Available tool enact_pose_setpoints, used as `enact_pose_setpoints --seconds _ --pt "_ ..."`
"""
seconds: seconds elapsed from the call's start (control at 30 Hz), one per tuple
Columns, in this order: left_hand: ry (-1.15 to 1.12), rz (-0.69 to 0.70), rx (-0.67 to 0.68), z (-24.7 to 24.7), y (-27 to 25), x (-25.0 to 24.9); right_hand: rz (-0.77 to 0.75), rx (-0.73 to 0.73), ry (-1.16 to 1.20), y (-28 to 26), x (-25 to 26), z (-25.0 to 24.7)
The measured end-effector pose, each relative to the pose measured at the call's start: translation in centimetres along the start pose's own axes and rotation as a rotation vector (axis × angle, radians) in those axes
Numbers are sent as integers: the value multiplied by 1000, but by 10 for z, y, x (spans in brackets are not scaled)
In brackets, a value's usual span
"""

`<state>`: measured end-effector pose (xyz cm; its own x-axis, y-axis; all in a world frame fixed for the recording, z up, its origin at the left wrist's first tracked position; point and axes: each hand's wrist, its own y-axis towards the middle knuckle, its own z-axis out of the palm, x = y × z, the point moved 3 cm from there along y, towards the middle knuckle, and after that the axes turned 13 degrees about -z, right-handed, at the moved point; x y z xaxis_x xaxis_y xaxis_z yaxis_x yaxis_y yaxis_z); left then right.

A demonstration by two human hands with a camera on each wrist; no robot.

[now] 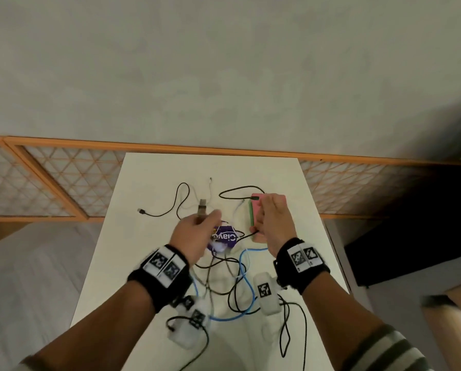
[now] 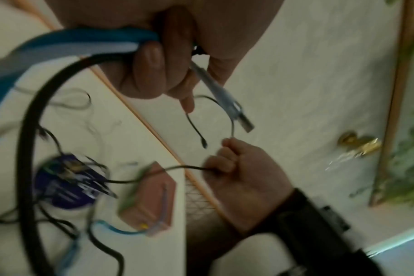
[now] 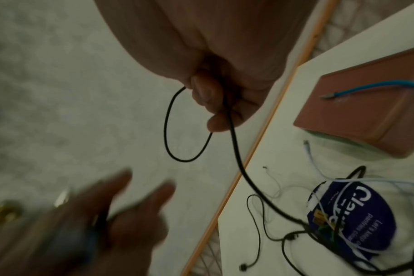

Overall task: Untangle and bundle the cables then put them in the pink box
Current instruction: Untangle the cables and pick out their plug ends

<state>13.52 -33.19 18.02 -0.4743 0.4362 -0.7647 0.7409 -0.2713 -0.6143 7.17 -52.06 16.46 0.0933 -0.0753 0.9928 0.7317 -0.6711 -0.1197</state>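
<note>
Black, white and blue cables lie tangled on the white table [image 1: 154,167]. My left hand [image 1: 206,219] is raised and grips a grey USB plug [image 1: 202,207] together with a blue cable [image 2: 87,37] and a thick black cable [image 2: 26,130]. Held above the pink box [image 1: 256,210], my right hand [image 1: 261,226] pinches a thin black cable [image 3: 239,158] that loops below its fingers [image 3: 208,97]. That cable runs down to the tangle at a round purple tub [image 1: 224,236]. A blue cable end [image 3: 357,87] rests on the pink box [image 3: 366,115].
Loose black cable loops [image 1: 181,199] and a white cable [image 1: 210,188] spread toward the table's far edge. Blue and black strands [image 1: 240,285] cross near the front. An orange lattice rail [image 1: 63,180] runs behind the table. A dark cabinet [image 1: 411,231] stands to the right.
</note>
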Motion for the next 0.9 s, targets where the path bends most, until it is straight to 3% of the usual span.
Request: enact_pose_setpoints --seconds 0.1,0.23,0.3,0.4,0.5,0.6,0.77,0.83,0.9 --pt "-210 -150 151 31 1 -13 -203 116 -127 -19 -9 15" --pt "-387 -88 147 37 15 -23 -372 260 -238 -54 -20 20" --pt "-335 -45 120 34 21 -18 -337 347 -258 -67 -28 16" --pt "-74 61 131 30 18 -8 -179 407 -169 -72 -27 9" --pt "341 269 194 32 -2 4 10 366 -52 -59 -16 11" --pt "561 378 292 41 -17 23 147 337 79 -41 -2 17" --pt "692 369 291 41 -15 53 276 240 453 -30 13 21" --pt "586 315 288 32 -14 57 258 216 459 -28 16 20" --pt "369 234 162 16 -10 52 173 235 340 -31 20 15"
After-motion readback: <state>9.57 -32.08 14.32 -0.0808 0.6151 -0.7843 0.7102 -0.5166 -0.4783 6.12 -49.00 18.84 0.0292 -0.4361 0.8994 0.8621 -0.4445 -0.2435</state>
